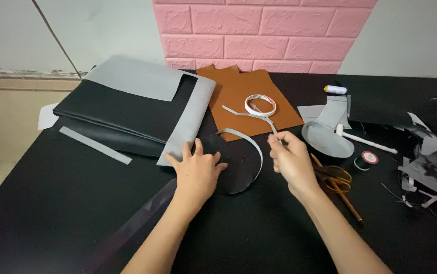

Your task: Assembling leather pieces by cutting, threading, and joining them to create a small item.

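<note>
Hands at work over a black worktop (51, 203): the left hand (198, 170) lies flat, fingers spread, pressing down a dark rounded piece (236, 170) near the worktop's middle, while the right hand (292, 162) pinches a thin grey strip (251, 144) between thumb and fingertips, closed tight on it. From that pinch the strip arcs leftward and curls down along the piece's right edge; another length runs up from the fingers toward a tape roll (260, 105) resting on a brown sheet (249, 99) toward the far edge. The piece sits between the two hands, under the left palm and just left of the right hand's grip.

Folded black and grey material (132, 106) fills the far left of the worktop, touching the left fingertips. A loose grey band (95, 145) lies near the left edge. Scissors (338, 185) with tan handles lie just right of the right wrist. Beyond them sit a grey oval cutout (327, 139), a white tool (365, 139), a small spool (366, 159) and a thread cone (335, 90). Grey scraps (431, 172) crowd the right edge. The near-left stretch of the worktop, below the band, carries only one dark strip (142, 218); the near edge beneath both forearms is bare black surface.
</note>
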